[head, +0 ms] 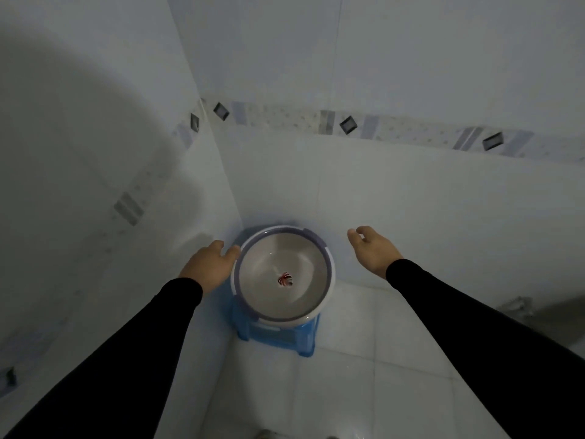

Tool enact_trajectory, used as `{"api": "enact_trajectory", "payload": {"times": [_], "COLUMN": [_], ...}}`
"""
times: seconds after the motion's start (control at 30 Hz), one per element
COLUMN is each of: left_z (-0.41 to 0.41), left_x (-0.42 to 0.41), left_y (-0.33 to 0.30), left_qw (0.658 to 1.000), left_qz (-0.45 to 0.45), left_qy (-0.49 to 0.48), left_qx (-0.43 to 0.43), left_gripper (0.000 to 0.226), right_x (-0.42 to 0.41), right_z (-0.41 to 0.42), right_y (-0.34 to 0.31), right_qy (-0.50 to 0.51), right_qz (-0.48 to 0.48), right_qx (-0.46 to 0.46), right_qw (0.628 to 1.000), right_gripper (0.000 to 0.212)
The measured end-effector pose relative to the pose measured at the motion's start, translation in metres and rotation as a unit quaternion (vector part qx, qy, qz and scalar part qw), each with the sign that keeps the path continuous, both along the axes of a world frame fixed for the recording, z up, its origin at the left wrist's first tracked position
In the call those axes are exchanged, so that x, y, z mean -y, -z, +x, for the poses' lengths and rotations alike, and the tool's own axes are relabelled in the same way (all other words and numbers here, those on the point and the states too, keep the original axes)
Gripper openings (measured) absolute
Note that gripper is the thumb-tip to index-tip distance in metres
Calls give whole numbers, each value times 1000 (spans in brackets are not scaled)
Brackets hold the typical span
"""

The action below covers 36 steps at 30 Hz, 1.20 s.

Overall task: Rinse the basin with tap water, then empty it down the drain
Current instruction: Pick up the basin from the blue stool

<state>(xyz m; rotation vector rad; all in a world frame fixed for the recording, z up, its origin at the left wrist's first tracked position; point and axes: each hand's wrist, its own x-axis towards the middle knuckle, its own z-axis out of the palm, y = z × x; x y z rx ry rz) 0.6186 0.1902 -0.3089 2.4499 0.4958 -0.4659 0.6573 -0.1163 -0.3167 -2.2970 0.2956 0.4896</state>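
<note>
A round white basin (253,293) with a grey-purple rim and a red leaf mark at its bottom stands on a small blue stool (278,339) in the corner of a tiled room. My left hand (209,263) is at the basin's left rim, fingers apart, fingertips at or almost at the rim. My right hand (373,248) hovers open to the right of the basin, a short gap away from it. Both arms wear black sleeves. No tap or drain is in view.
White tiled walls meet in a corner right behind the stool, with a patterned border strip (348,123) higher up. White floor tiles (348,391) spread in front and to the right. A dim object (519,307) sits at the right edge.
</note>
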Motion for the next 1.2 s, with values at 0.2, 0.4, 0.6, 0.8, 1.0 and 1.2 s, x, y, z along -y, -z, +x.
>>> {"api": "enact_trajectory", "payload": {"times": [0.2, 0.4, 0.6, 0.8, 1.0, 1.2], "left_z": [45, 66, 71, 75, 65, 63], "left_x": [-14, -29, -27, -28, -27, -28], "left_y": [88, 169, 226, 252, 264, 268], "left_qw": [999, 997, 991, 974, 932, 909], "left_qz": [-15, -24, -51, -107, -203, -238], "left_qy": [2, -32, -96, -179, -254, -276], "left_qx": [-35, -60, -76, -92, -160, -202], "left_gripper": [57, 56, 57, 52, 32, 16], "right_x": [-16, -26, -29, -32, -35, -47], "right_z": [26, 46, 68, 79, 94, 125], "right_y": [94, 180, 233, 256, 264, 268], "right_qy": [49, 54, 69, 61, 37, 31], "right_qz": [-4, -15, -4, -11, -11, 11], "right_qx": [-33, -51, -63, -71, -43, -12], "right_qw": [998, 997, 996, 996, 998, 999], "right_gripper": [58, 59, 63, 50, 51, 48]}}
